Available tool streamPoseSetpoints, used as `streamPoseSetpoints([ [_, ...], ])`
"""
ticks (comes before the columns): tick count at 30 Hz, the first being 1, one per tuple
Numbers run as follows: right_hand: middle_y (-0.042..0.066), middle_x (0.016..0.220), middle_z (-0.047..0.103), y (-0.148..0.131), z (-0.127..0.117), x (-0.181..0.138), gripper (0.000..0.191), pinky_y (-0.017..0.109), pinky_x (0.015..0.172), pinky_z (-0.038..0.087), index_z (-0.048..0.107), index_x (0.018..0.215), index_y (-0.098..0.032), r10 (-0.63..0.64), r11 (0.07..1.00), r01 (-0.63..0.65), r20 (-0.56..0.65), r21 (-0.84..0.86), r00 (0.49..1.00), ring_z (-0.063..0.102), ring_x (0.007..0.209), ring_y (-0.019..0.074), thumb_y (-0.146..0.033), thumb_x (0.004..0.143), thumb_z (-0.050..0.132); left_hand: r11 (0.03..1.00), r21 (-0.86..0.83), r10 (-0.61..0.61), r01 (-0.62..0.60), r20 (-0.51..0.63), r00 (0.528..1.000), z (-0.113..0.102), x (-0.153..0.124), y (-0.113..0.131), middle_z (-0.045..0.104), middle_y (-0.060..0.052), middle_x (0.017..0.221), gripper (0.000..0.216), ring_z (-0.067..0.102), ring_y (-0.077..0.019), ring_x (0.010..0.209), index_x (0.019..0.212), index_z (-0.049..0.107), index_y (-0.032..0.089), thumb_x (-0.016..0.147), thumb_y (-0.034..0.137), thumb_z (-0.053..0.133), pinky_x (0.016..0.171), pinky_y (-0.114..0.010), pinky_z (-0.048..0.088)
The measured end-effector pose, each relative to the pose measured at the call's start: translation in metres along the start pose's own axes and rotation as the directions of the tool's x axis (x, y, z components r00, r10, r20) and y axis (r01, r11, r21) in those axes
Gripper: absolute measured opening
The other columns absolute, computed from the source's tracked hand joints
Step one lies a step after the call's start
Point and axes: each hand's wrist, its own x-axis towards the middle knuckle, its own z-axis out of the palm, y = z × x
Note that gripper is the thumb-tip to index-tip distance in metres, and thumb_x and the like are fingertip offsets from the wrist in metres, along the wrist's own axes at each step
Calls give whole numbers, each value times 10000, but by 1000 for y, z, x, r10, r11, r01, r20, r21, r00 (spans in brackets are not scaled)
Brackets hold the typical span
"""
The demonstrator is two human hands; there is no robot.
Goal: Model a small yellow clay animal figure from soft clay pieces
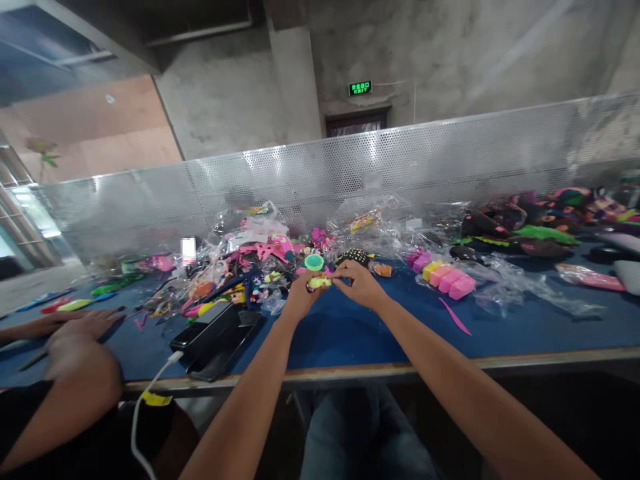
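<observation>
Over the blue table, my left hand point(300, 295) is closed around a small yellow-green piece point(320, 283) that looks like modelling clay. The thumb and fingers of my right hand point(364, 285) are pinched together at the right end of that piece. Just behind my hands sits a round teal and yellow figure point(315, 261) with pink parts. A black dome with pale dots point(353, 256) stands beyond my right fingers. The fingertips partly cover the yellow-green piece, so its full shape is hidden.
Left of my arms lies a black power bank or phone point(207, 330) with a white cable point(150, 387). Pink and yellow clay blocks point(450, 280) and a pink plastic knife point(455, 317) lie right. Wrapped pieces line the perforated metal divider point(300, 177). A co-worker's arms point(83, 340) rest at left.
</observation>
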Motion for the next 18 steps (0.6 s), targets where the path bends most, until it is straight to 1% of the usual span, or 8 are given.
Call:
streamPoseSetpoints([
  [3,49,904,582,-1,-1,-1,243,295,727,450,713,988,-260,-4,1000,4,-1,-3,1000,529,798,148,-158,817,574,1000,19,15,-15,8,1000,-1,0,0,653,-56,926,327,594,-170,796,1004,631,158,720,318,626,722,-285,484],
  [7,50,921,582,-2,-1,-2,262,301,741,448,704,1008,-266,16,1000,-15,32,-18,999,525,818,154,-157,822,554,998,49,40,-40,4,999,-1,0,1,659,-59,946,314,598,-175,804,1004,638,164,720,298,623,728,-290,487],
  [9,50,927,578,-2,-1,-2,266,299,747,448,699,1011,-264,21,999,-20,46,-27,999,527,830,155,-157,823,546,998,53,35,-35,10,999,-1,0,2,662,-57,944,315,601,-175,804,1011,639,167,722,290,623,725,-287,486],
  [11,50,915,578,-1,-1,-1,256,296,746,447,694,1006,-256,25,999,-24,29,-31,999,529,830,156,-159,824,543,998,53,24,-24,8,1000,0,0,3,664,-54,932,314,604,-173,798,1011,637,168,722,290,626,720,-282,484],
  [13,49,873,583,1,0,0,238,294,738,447,684,998,-235,51,998,-52,-38,-40,998,534,818,158,-161,829,534,998,59,8,-5,-38,999,-1,0,4,665,-55,921,312,606,-174,792,1004,632,165,723,301,629,719,-283,481],
  [15,46,822,589,4,4,-1,203,293,725,447,675,964,-206,105,992,-112,-103,-62,989,542,787,158,-163,831,527,997,73,-3,12,-119,993,-2,1,7,667,-61,921,315,609,-180,799,1001,626,161,731,322,627,728,-289,479],
  [16,43,797,594,6,7,-1,176,291,715,447,673,928,-195,133,987,-141,-98,-79,986,546,764,157,-164,826,534,997,81,-3,17,-162,987,-4,2,8,668,-66,927,324,610,-184,807,1009,621,159,737,335,623,738,-293,477],
  [18,42,768,612,10,16,-2,117,287,701,447,675,855,-181,164,979,-163,-5,-119,986,557,727,153,-172,805,570,995,98,-2,27,-244,970,-6,3,9,669,-73,946,339,610,-190,831,1025,613,158,751,357,609,763,-299,472],
])
